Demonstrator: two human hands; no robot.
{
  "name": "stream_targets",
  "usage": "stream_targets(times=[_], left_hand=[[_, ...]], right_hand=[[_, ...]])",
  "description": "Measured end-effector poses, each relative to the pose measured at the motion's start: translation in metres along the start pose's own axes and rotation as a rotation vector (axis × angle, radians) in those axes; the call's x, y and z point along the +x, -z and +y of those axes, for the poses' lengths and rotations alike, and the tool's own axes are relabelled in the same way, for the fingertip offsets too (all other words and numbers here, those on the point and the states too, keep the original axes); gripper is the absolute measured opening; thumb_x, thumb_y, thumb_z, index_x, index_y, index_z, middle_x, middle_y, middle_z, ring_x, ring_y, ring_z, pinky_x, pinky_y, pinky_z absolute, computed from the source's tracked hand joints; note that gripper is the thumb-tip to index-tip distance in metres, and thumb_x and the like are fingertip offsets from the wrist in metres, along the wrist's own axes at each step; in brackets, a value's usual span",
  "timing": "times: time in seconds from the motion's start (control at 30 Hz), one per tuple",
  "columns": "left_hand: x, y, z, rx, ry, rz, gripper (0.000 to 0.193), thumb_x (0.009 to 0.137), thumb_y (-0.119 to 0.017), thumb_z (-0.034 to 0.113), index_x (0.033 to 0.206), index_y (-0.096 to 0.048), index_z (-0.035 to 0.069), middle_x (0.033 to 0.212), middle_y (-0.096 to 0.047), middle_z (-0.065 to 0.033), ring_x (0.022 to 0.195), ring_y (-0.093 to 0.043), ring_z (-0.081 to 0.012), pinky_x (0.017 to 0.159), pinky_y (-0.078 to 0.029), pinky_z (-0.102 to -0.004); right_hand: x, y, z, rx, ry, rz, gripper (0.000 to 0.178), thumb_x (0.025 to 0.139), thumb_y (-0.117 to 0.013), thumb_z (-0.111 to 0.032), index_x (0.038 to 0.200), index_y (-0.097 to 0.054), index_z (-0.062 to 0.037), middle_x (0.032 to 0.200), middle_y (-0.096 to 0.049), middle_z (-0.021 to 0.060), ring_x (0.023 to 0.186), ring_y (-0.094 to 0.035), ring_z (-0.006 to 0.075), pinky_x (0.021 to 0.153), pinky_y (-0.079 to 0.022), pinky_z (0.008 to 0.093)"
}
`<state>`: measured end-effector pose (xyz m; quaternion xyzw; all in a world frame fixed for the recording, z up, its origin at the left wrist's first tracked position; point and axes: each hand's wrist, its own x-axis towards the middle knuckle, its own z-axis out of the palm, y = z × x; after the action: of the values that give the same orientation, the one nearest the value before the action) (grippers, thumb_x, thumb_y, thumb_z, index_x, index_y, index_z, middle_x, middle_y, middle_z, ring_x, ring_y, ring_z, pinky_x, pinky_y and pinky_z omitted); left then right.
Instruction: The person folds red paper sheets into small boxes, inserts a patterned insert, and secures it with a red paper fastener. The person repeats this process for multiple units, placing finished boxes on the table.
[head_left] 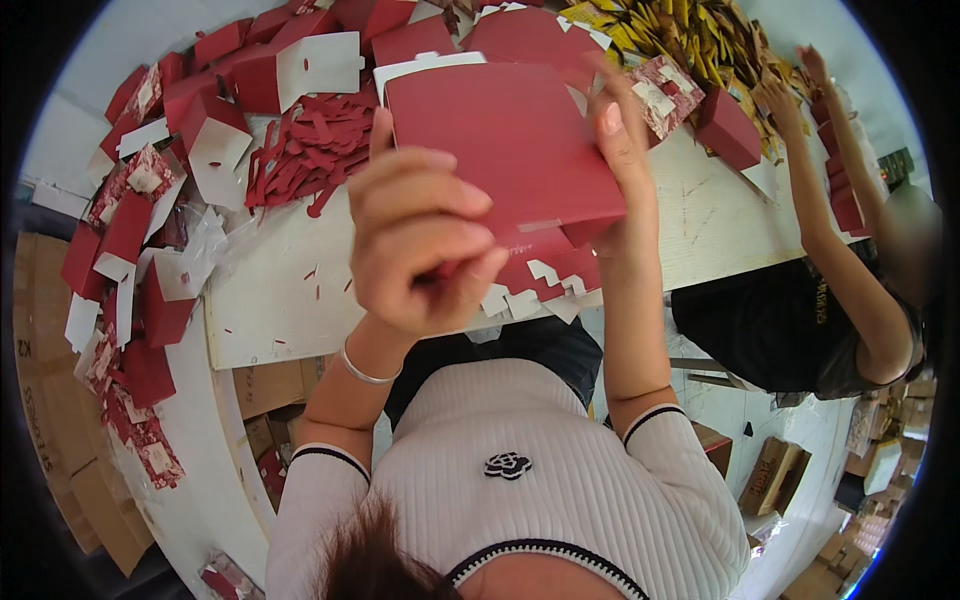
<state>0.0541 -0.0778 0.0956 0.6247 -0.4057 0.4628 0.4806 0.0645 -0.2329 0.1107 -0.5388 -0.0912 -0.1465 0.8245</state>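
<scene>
A red cardboard box (510,130) is held up in front of me, above the table, with a white flap showing along its far edge. My right hand (622,165) grips it by the right side, the thumb lying along the edge. In front of the box's lower left part, my left hand (425,235) is closed with curled fingers; one finger reaches up beside the left edge. Whatever those curled fingers hold, if anything, is hidden. Below the box, a flat red piece with white tabs (545,280) lies near the table's front edge.
Red strips (310,150) are heaped on the white table (270,290). Red and white boxes (205,130) crowd the left and back. Yellow packets (690,40) are piled at the back right, near a co-worker's arms (815,190). Cartons (775,475) stand on the floor.
</scene>
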Motion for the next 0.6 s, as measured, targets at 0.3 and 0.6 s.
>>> stream_targets(times=[0.3,0.6], left_hand=[[-0.028,0.021,-0.018,0.004,0.344,-0.249,0.042,0.073,-0.054,-0.007,0.111,-0.041,0.005,0.133,-0.031,-0.023,0.123,-0.032,-0.0311,0.101,-0.025,-0.0414],[-0.023,0.069,-0.023,-0.603,0.899,0.15,0.074,0.078,-0.058,0.032,0.135,-0.02,0.003,0.137,-0.025,-0.0133,0.123,-0.031,-0.0226,0.101,-0.024,-0.034]], right_hand=[[0.008,0.001,0.019,0.234,-0.316,-0.082,0.042,0.082,-0.054,-0.02,0.118,-0.043,-0.0023,0.108,-0.054,0.0092,0.097,-0.053,0.015,0.082,-0.044,0.0269],[-0.004,-0.025,0.035,-0.087,0.211,-0.445,0.055,0.068,-0.066,-0.004,0.117,-0.042,-0.0049,0.125,-0.035,0.0119,0.112,-0.044,0.0243,0.091,-0.039,0.0369]])
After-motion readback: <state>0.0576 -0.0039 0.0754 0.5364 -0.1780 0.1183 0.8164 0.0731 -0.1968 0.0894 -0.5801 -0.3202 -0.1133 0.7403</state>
